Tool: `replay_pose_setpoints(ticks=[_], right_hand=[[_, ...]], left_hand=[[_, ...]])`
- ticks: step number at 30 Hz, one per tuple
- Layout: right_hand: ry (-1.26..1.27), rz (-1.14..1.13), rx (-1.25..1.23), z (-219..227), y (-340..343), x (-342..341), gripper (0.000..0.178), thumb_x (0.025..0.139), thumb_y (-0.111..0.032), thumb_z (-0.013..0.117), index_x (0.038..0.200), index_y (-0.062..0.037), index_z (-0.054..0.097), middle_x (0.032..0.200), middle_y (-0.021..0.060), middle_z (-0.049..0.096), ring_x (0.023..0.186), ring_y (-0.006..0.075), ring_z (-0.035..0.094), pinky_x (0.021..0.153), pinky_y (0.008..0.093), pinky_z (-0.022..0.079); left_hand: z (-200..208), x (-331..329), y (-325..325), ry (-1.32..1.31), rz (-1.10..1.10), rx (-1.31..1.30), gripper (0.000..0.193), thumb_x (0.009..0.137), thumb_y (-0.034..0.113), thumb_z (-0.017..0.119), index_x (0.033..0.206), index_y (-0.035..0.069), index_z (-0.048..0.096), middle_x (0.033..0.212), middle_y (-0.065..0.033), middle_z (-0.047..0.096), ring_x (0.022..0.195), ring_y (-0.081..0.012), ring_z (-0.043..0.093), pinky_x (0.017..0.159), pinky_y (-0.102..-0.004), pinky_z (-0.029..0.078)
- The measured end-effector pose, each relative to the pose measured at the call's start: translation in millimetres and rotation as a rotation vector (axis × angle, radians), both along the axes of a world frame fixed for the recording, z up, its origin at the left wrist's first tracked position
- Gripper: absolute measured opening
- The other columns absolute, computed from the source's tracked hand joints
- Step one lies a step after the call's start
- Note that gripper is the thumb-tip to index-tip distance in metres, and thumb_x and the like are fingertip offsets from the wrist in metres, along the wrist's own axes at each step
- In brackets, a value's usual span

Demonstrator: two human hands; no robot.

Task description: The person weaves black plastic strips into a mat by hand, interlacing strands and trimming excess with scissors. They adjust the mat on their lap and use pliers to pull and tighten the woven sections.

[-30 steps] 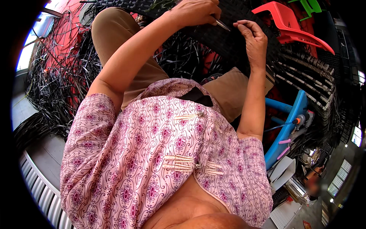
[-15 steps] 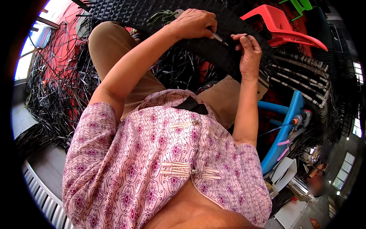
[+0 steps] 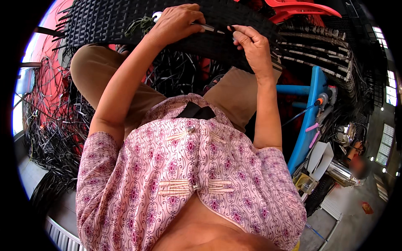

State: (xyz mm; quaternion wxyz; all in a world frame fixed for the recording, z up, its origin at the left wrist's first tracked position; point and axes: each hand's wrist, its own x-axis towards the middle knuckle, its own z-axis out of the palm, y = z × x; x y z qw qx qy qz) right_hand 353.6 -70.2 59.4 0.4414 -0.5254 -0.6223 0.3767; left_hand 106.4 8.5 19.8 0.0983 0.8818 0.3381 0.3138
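Observation:
A black woven panel (image 3: 104,19) of flat plastic strips lies across my lap. My left hand (image 3: 176,24) is closed around a slim metal tool (image 3: 212,29), whose narrow tip points right, over the weave. A round white piece (image 3: 157,16) shows beside that hand; I cannot tell if it is the tool's end. My right hand (image 3: 254,48) pinches a short end of black strip (image 3: 230,28) between thumb and fingers, just right of the tool's tip. Next to my left hand, a small bunch of dark green strips (image 3: 138,26) rests on the panel.
Loose black strips (image 3: 54,138) heap at the left over a red surface. On the right stand a blue plastic stool (image 3: 307,125) with a corded tool (image 3: 324,99) at it, and a red chair (image 3: 305,7). Another person (image 3: 356,154) is farther right.
The view has shifted, so the panel shows more at the left. My hands have come closer together, the tool's tip now nearer to the right fingers. Both grips stay closed.

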Motion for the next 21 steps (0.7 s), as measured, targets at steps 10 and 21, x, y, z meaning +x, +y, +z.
replay_pose_setpoints(ticks=[10, 21], right_hand=[[-0.488, -0.188, 0.06, 2, 1, -25, 0.013, 0.085, -0.011, 0.072, 0.089, 0.0012, 0.073, 0.078, 0.0165, 0.072, 0.067, 0.027, 0.07, 0.067, 0.0342, 0.054], [-0.605, -0.137, 0.223, -16, 18, -37, 0.012, 0.083, -0.01, 0.074, 0.089, -0.0003, 0.071, 0.087, 0.0189, 0.073, 0.083, 0.0364, 0.071, 0.076, 0.0432, 0.055]], left_hand=[[-1, -1, -2, -0.046, -0.009, 0.069, 0.023, 0.084, 0.029, 0.075, 0.096, 0.01, 0.073, 0.087, -0.0049, 0.059, 0.089, -0.027, 0.064, 0.073, -0.0406, 0.05], [2, -3, -6, -0.034, 0.037, 0.068, 0.023, 0.084, 0.029, 0.074, 0.096, 0.009, 0.074, 0.087, -0.005, 0.059, 0.089, -0.027, 0.064, 0.072, -0.0402, 0.05]])
